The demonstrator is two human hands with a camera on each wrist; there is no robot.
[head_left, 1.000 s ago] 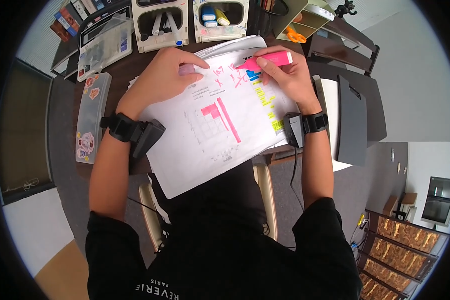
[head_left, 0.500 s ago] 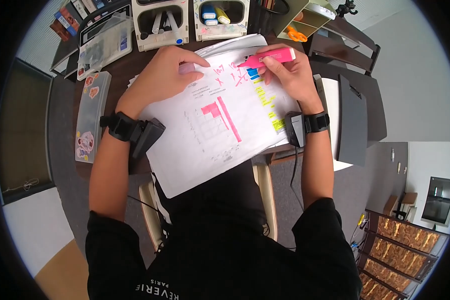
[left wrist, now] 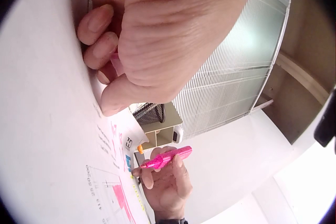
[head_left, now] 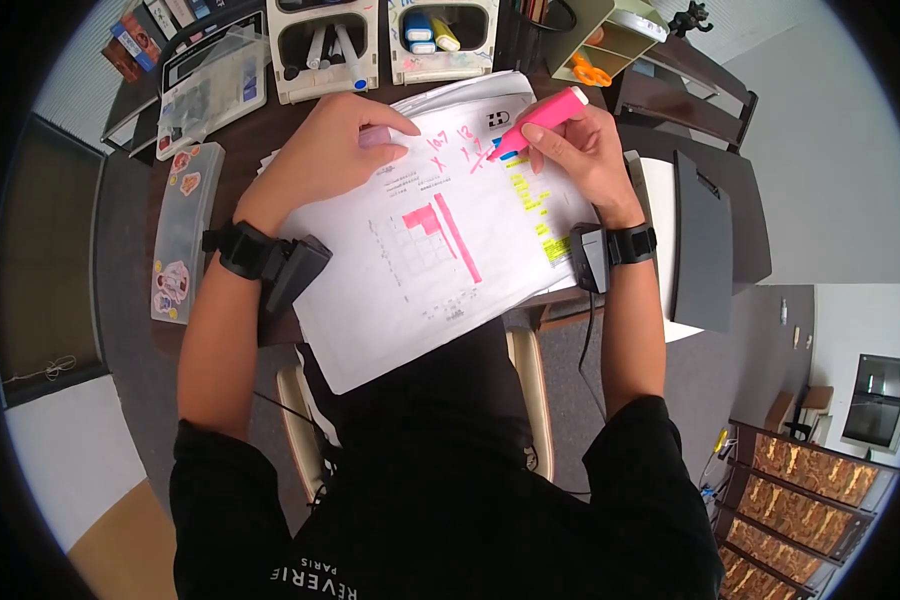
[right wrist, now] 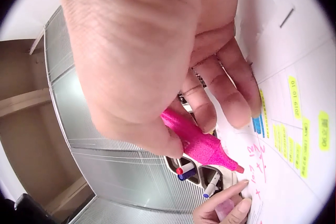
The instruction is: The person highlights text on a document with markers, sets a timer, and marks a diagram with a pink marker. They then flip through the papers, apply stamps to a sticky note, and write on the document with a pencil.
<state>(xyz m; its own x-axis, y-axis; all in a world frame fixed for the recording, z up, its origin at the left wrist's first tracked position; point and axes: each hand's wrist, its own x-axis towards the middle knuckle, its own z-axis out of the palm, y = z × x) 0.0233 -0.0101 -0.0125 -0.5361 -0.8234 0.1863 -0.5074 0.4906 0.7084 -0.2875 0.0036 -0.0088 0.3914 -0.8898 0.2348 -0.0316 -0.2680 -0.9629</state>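
My right hand pinches a pink highlighter between thumb and fingers. Its uncovered tip is right at the end of a pink line under handwritten pink figures on a printed sheet. In the right wrist view the highlighter slants down towards the paper, beside blue and yellow marked lines. My left hand rests on the sheet's upper left, its fingers curled round a translucent pinkish cap. The left wrist view shows just a sliver of that cap; the fingers hide the remainder.
Behind the papers stand two pen holders with markers, a black mesh cup and an olive organizer with orange scissors. A stickered clear case lies left; a dark-covered folder lies right.
The right hand has drawn the highlighter's tip down and right, from beside the upper figures to the pink line, and tilted its body steeper. A printed logo now shows. The left hand stays put.
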